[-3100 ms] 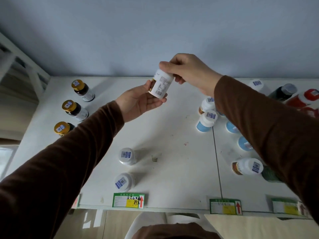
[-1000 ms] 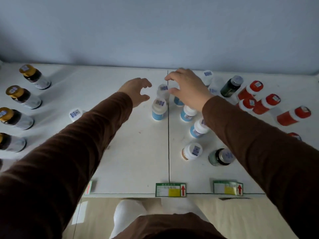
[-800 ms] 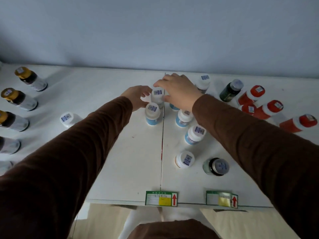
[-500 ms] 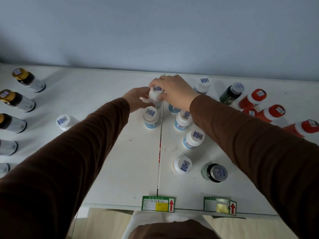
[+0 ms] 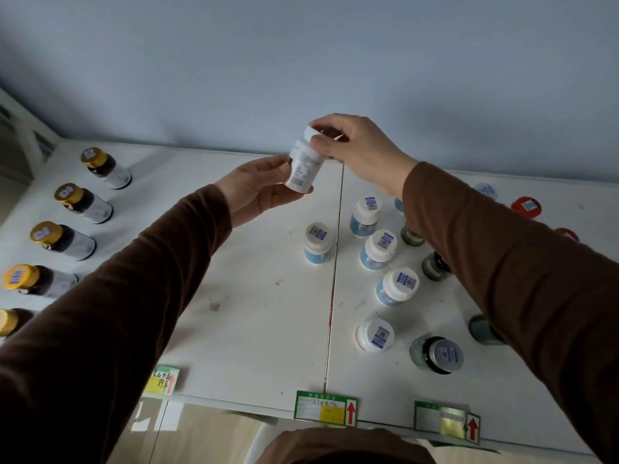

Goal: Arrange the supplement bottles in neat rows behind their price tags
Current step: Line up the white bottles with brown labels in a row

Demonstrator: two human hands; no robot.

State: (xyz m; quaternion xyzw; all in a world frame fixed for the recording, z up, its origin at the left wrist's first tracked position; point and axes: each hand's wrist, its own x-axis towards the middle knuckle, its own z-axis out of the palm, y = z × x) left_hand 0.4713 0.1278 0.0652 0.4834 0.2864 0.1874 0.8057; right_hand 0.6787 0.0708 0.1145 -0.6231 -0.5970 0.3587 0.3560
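A white supplement bottle [image 5: 304, 165] with a white cap is up in the air above the white shelf [image 5: 254, 296], tilted. My right hand [image 5: 355, 145] grips its cap from above. My left hand [image 5: 258, 189] holds its base and side from below. Several white-capped bottles with blue labels stand loosely right of centre, among them one [image 5: 318, 244] by the seam and another [image 5: 398, 286] further right. Green price tags [image 5: 325, 405] [image 5: 447, 420] [image 5: 162, 380] hang on the shelf's front edge.
A line of gold-capped dark bottles [image 5: 72, 202] runs down the left side. Dark green glass bottles with silver lids [image 5: 437, 353] stand at the right, partly under my right sleeve. Red-capped bottles [image 5: 526, 205] show at the far right. A grey wall backs the shelf.
Both hands closed on a white bottle in the cluster at the back and raised it off the shelf, toward the left. My view has shifted, so the gold-capped row shows more fully.
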